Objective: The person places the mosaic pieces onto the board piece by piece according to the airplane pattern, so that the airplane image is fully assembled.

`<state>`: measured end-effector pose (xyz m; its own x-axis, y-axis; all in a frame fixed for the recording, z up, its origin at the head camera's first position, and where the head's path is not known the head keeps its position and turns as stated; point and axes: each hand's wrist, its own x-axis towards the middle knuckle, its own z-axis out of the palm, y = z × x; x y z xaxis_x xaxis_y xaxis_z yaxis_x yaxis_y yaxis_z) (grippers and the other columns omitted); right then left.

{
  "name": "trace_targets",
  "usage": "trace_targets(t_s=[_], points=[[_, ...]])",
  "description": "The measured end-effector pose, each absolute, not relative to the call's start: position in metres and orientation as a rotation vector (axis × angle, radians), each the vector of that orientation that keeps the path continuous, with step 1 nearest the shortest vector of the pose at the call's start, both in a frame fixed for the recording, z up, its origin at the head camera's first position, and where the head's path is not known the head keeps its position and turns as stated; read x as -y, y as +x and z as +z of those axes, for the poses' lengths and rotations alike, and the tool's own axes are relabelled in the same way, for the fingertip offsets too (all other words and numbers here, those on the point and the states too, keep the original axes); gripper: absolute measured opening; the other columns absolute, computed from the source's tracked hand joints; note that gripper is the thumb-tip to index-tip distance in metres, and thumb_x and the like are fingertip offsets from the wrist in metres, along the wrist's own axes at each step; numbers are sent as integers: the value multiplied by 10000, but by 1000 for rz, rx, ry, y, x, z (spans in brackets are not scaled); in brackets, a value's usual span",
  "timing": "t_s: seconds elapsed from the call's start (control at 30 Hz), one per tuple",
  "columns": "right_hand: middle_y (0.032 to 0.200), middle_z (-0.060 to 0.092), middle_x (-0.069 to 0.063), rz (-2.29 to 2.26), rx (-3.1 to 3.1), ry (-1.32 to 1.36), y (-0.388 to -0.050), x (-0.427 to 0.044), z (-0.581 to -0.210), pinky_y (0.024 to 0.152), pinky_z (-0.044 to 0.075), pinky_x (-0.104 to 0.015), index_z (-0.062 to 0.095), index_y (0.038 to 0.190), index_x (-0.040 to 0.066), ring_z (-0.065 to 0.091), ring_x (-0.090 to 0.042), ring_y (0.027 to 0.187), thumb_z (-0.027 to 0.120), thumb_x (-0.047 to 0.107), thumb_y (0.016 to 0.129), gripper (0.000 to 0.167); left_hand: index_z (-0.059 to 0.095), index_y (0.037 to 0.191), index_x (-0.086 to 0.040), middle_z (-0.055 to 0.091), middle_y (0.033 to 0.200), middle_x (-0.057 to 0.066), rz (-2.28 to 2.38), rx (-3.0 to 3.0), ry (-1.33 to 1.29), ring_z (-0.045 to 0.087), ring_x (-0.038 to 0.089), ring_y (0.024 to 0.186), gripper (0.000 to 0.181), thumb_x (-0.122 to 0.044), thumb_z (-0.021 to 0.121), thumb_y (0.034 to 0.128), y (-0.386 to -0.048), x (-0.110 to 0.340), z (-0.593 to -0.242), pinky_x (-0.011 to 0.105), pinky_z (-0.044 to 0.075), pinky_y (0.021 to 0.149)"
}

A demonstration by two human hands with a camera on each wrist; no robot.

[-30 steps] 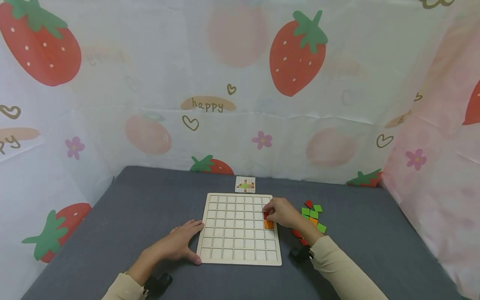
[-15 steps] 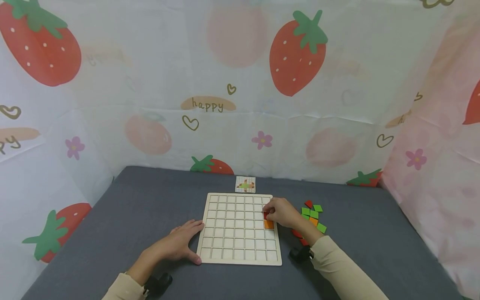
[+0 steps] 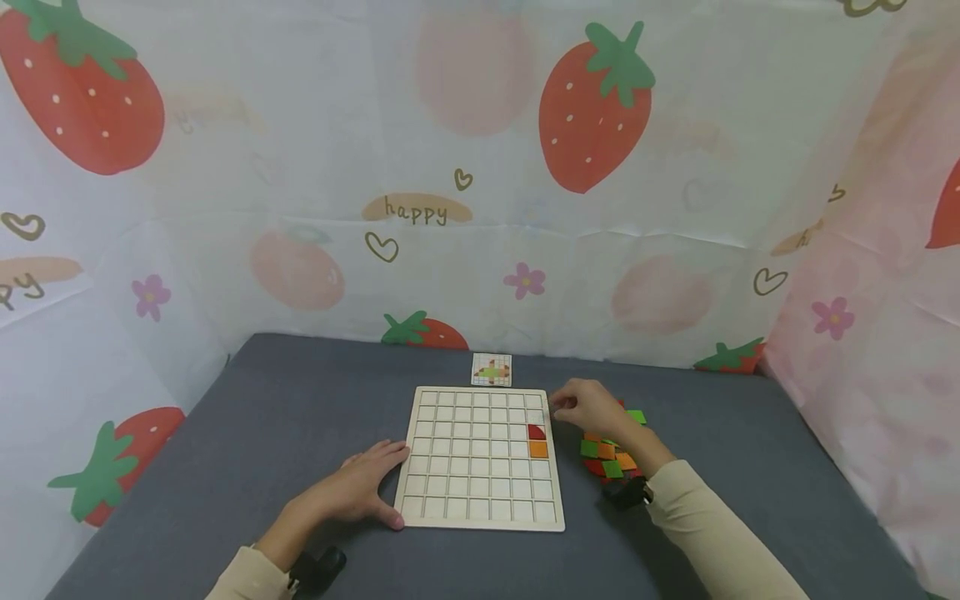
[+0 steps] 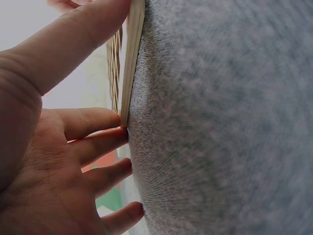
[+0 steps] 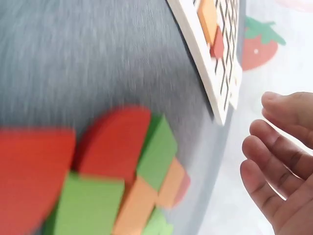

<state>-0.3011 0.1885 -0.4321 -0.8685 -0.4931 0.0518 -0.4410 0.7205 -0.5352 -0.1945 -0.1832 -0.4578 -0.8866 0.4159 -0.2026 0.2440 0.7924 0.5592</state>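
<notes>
A pale wooden grid board (image 3: pixel 480 450) lies on the grey table. My left hand (image 3: pixel 348 487) touches its left edge with thumb and fingers spread; the left wrist view shows the straight fingers against the board's side. In the right column sit a red quarter-round tile (image 3: pixel 536 432) and, directly below it, an orange square tile (image 3: pixel 537 449). Just off the board's right edge hovers my right hand (image 3: pixel 596 408), its fingers loosely bent. Nothing shows between them in the right wrist view. Partly under that forearm, in the head view, is a pile of red, green and orange tiles (image 3: pixel 612 469).
Behind the board lies a small card (image 3: pixel 491 369) printed with a coloured grid pattern. Grey cloth (image 3: pixel 322 392) covers the table. Strawberry-print curtains (image 3: pixel 480 275) stand along its back and sides.
My right hand has let go of the red quarter-round tile and moved right, off the board. The tile now shows fully above the orange one. My left hand has stayed in place.
</notes>
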Motion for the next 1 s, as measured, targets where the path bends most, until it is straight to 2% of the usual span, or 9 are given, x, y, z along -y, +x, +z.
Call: trace_targets(t_s=[0.33, 0.5, 0.8, 1.0], points=[[1070, 657, -176, -797, -2843, -690, -312, -222, -424, 768, 546, -363, 683, 1147, -45, 628, -242, 906, 625, 57, 910, 265, 401, 1452, 38, 370, 1536, 205, 766, -2670, 508, 239, 438, 1461, 994, -312, 876, 652, -196, 184, -458, 684, 204, 1100], [1062, 657, -186, -792, -2855, -732, -316, -238, -423, 758, 548, -373, 689, 1130, -43, 628, -258, 907, 643, 60, 891, 265, 402, 1450, 43, 372, 1533, 211, 759, -2679, 520, 242, 444, 1458, 995, -315, 876, 652, -197, 184, -458, 688, 206, 1097], [1202, 616, -225, -784, -2845, -546, -325, -258, -431, 890, 516, -484, 655, 1207, -40, 575, -385, 1098, 623, 53, 913, 310, 404, 1450, 39, 372, 1533, 207, 759, -2674, 508, 242, 440, 1460, 992, -312, 877, 651, -197, 183, -458, 685, 204, 1101], [1175, 623, -235, -762, -2841, -505, -325, -266, -437, 831, 546, -445, 648, 1204, -62, 611, -374, 1051, 627, 33, 907, 312, 392, 1460, 33, 359, 1543, 201, 756, -2660, 501, 232, 437, 1464, 998, -323, 874, 662, -196, 183, -458, 680, 198, 1106]])
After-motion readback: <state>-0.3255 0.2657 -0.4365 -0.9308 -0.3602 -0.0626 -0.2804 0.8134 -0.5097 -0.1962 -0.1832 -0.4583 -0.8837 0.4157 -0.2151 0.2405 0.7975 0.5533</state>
